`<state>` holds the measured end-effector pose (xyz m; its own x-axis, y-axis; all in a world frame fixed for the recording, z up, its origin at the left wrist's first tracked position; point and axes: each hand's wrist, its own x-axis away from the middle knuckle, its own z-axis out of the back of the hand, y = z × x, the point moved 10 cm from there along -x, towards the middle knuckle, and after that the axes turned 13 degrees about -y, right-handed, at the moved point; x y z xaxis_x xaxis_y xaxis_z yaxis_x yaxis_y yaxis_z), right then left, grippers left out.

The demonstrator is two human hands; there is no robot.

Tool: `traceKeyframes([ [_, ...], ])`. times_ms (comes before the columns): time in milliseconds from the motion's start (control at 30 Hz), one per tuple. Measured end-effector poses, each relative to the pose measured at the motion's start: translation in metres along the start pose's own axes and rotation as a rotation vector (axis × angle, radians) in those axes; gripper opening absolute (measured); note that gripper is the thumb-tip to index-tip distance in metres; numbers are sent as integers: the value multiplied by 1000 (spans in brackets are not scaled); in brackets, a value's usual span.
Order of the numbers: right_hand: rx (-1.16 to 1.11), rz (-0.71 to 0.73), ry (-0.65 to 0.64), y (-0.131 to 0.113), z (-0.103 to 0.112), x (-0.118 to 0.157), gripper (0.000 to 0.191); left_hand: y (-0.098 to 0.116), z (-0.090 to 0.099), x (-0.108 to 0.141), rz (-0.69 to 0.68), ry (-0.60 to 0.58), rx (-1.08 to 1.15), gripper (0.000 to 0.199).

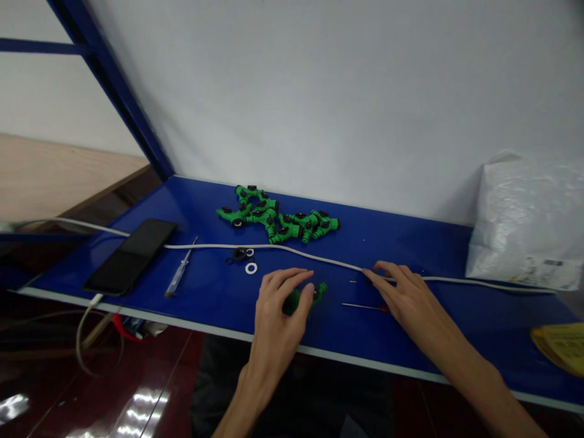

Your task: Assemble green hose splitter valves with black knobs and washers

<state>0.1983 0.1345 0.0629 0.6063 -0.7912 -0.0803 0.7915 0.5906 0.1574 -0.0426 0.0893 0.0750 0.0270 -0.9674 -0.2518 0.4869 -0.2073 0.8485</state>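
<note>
curving round green connector (321, 291): left hand (279, 310) | right hand (406, 295) by cable (328, 261) | grips unclear | desk edge (201, 326) near, rear right open

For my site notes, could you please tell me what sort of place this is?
Probably a workshop bench: green plastic connectors, a white ring and a clear-handled screwdriver lie on the blue tabletop.

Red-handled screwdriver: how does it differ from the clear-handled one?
The red-handled screwdriver lies roughly crosswise, tip to the left; the clear-handled screwdriver points away from the person.
The right hand partly hides the red-handled one, while the clear-handled one shows whole.
Both have slim shafts and lie on the blue table.
</note>
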Motion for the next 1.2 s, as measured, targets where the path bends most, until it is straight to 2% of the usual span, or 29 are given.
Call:
traceKeyframes([
  [100,-24,67,-37,-1,-3,-6,45,-6,21,12,-12,54,11,19],
  [200,-215,10,43,8,11,-5,31,-15,36,23,12,43,-28,18],
  [300,-601,-192,155,19,29,-1,24,-20,41,30,25,7,-60,19],
  [367,-951,-308,203,14,31,1,27,-20,39,32,19,-14,-76,20],
  [433,-1307,-341,208,-5,27,-3,31,-20,37,31,9,-22,-85,21],
  [533,-1790,-329,175,-43,15,-13,23,-15,35,30,-11,-31,-80,23],
  [667,-2215,-360,126,-84,-2,-23,20,8,31,27,-95,-49,-50,32],
  [767,-2315,-390,103,-99,-8,-25,25,31,29,20,-189,-56,1,39],
  [867,-2322,-401,90,-105,-7,-23,26,44,25,12,-248,-75,61,36],
  [1067,-2227,-344,17,-110,0,-22,23,39,18,4,-236,-161,202,21],
  [1200,-2030,-364,-52,-102,1,-20,28,39,22,11,-296,-165,162,21],
])
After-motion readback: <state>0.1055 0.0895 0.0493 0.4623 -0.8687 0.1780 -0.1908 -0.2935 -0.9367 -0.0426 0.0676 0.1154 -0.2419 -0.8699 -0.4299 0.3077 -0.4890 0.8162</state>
